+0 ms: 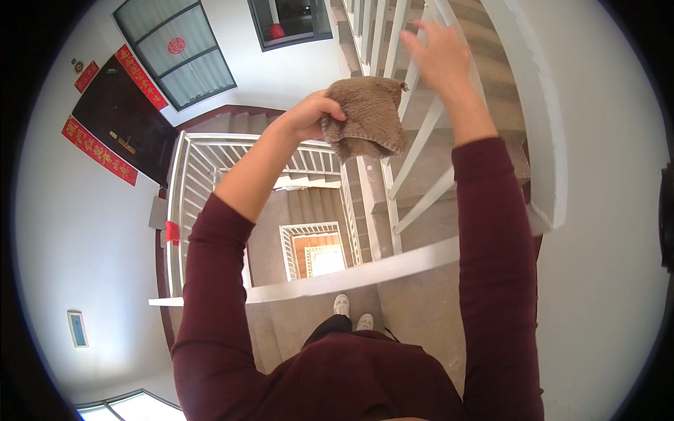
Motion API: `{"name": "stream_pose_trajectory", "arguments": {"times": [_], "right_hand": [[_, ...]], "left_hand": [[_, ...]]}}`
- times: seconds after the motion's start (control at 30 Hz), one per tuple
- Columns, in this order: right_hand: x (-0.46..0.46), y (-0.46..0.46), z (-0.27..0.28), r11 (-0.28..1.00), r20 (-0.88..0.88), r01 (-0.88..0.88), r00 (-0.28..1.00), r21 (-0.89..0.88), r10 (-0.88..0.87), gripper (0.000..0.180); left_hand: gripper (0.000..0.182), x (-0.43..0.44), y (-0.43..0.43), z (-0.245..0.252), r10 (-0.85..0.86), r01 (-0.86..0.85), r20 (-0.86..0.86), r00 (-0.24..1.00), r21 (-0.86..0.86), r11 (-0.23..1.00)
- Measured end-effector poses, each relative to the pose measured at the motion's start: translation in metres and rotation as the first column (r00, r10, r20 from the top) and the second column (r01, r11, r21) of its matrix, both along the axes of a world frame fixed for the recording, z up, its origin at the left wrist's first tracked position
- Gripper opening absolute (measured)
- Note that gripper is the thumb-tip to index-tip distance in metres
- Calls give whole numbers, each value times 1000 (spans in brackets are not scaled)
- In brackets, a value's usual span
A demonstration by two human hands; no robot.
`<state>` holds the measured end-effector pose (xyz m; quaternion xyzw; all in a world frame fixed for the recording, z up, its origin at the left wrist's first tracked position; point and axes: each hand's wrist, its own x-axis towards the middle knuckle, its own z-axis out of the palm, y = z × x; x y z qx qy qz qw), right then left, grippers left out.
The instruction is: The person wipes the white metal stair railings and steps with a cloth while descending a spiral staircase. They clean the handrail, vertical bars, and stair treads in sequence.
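Note:
A folded brown fleecy cloth (366, 113) is held at its left edge by my left hand (314, 114), thumb on top, out over the stairwell. My right hand (439, 55), slightly blurred, is raised near the sloping white stair railing (418, 152) with its fingers apart and nothing in them. Whether it touches the railing cannot be told. The cloth lies between my two hands, nearer the left, close to the railing's bars and partly hiding them.
A white handrail (353, 276) crosses in front of my body, above my white shoes (342, 304). Beyond it the stairwell drops several floors. Concrete steps (497, 79) rise on the right beside a white wall. A dark door (124, 118) with red paper strips stands at the left.

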<state>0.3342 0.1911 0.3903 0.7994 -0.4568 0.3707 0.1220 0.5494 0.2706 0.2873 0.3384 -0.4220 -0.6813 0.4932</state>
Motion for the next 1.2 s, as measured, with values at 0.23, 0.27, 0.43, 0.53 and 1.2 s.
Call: {"name": "stream_pose_trajectory", "arguments": {"times": [0.23,0.27,0.43,0.53,1.2], "right_hand": [[-43,137,-41,553,681,-713,660,432,318,66],[-51,154,-46,462,757,-770,595,439,271,66],[-79,213,-72,434,881,-842,434,321,189,57],[-101,230,-85,614,816,-722,538,318,211,51],[-119,255,-169,919,-495,-323,774,226,394,78]], "left_hand": [[54,-23,106,18,39,-57,-222,974,-77,995],[50,-30,118,21,-27,2,-246,969,-98,995],[48,-82,179,22,61,-69,-108,992,-77,995],[52,-104,198,13,95,-91,48,994,-80,993],[62,-191,250,-116,776,-64,630,-23,-776,628]]}}
